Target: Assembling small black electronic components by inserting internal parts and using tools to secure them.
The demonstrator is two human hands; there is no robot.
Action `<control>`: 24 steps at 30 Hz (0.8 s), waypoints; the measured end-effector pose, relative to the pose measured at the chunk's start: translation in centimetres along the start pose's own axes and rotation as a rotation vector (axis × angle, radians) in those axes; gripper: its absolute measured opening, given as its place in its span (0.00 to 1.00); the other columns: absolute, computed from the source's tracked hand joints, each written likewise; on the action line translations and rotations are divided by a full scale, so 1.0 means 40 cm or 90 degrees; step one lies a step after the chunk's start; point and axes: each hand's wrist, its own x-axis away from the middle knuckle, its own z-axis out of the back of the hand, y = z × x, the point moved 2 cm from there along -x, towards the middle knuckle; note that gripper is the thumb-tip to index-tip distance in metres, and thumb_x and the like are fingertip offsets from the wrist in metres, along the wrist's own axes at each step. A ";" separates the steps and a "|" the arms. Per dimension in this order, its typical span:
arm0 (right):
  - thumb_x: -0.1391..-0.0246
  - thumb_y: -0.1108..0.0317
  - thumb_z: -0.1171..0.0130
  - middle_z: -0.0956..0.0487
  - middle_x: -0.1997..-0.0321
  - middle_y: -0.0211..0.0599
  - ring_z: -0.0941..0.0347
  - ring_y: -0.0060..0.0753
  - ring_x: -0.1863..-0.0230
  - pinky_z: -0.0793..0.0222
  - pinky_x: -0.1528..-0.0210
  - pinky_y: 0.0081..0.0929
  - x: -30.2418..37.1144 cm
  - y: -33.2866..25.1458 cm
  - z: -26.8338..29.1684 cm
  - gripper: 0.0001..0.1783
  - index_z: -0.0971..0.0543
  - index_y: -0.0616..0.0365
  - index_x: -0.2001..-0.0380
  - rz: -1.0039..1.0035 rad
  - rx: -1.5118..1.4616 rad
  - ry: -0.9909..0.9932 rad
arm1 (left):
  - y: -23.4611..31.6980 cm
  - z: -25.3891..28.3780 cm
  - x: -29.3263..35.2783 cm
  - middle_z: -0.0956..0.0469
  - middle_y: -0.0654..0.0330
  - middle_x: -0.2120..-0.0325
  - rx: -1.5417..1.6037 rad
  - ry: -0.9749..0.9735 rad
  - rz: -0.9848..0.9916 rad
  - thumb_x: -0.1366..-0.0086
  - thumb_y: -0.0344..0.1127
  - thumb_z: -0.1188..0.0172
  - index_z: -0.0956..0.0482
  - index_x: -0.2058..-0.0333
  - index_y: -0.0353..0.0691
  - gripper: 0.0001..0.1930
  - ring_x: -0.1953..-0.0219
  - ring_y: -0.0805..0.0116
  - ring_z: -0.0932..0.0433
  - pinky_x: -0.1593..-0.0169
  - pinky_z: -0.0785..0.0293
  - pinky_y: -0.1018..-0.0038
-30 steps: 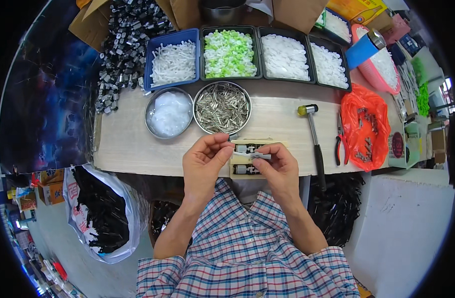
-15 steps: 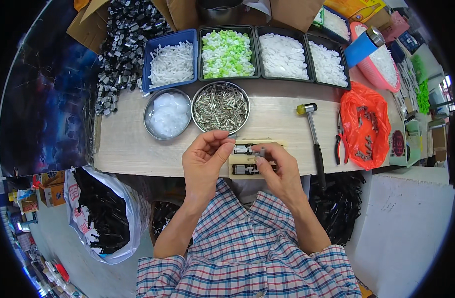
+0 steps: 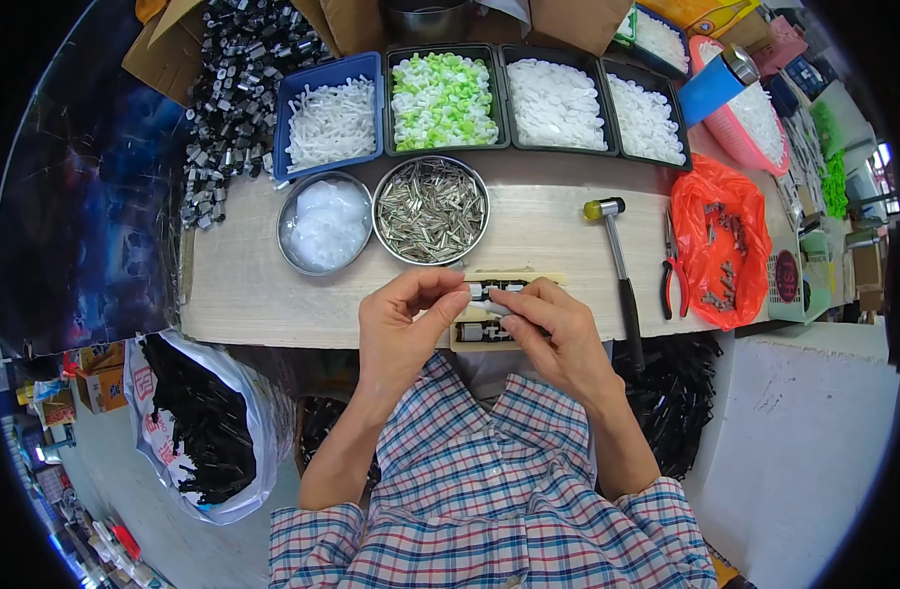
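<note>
Both hands meet over the near edge of the bench [image 3: 273, 294]. The left hand [image 3: 403, 324] and right hand [image 3: 553, 329] pinch a small pale part [image 3: 491, 306] between closed fingertips, its long axis running left to right, just above a wooden jig [image 3: 489, 332].

Hands [image 3: 489, 319] at counter [image 3: 263, 285] near edge, over small jig [image 3: 489, 332]; two bowls [image 3: 430, 211] just behind; row of trays [image 3: 445, 98] farther back; hammer [image 3: 622, 270], pliers [image 3: 674, 280], bag [image 3: 725, 236] right
</note>
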 end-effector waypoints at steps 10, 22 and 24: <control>0.43 0.75 0.33 0.21 0.66 0.27 0.27 0.17 0.63 0.29 0.59 0.20 0.051 0.049 0.015 0.08 0.20 0.63 0.60 -0.128 -0.283 0.000 | 0.001 -0.003 -0.008 0.16 0.62 0.70 -0.079 -0.152 0.233 0.32 0.31 0.35 0.16 0.57 0.31 0.10 0.71 0.79 0.19 0.68 0.24 0.83; 0.38 0.73 0.36 0.20 0.69 0.28 0.26 0.14 0.66 0.30 0.61 0.16 0.133 0.099 0.036 0.06 0.20 0.66 0.62 -0.238 -0.101 0.150 | -0.017 -0.071 0.040 0.21 0.54 0.67 -0.473 -0.071 -0.348 0.43 0.22 0.33 0.16 0.62 0.34 0.09 0.64 0.58 0.21 0.63 0.25 0.69; 0.39 0.73 0.36 0.20 0.70 0.29 0.26 0.15 0.66 0.30 0.62 0.17 0.131 0.096 0.037 0.06 0.20 0.66 0.63 -0.237 -0.086 0.140 | -0.028 -0.084 0.043 0.22 0.55 0.66 -0.494 -0.099 -0.361 0.46 0.22 0.31 0.16 0.63 0.35 0.10 0.62 0.56 0.23 0.61 0.25 0.67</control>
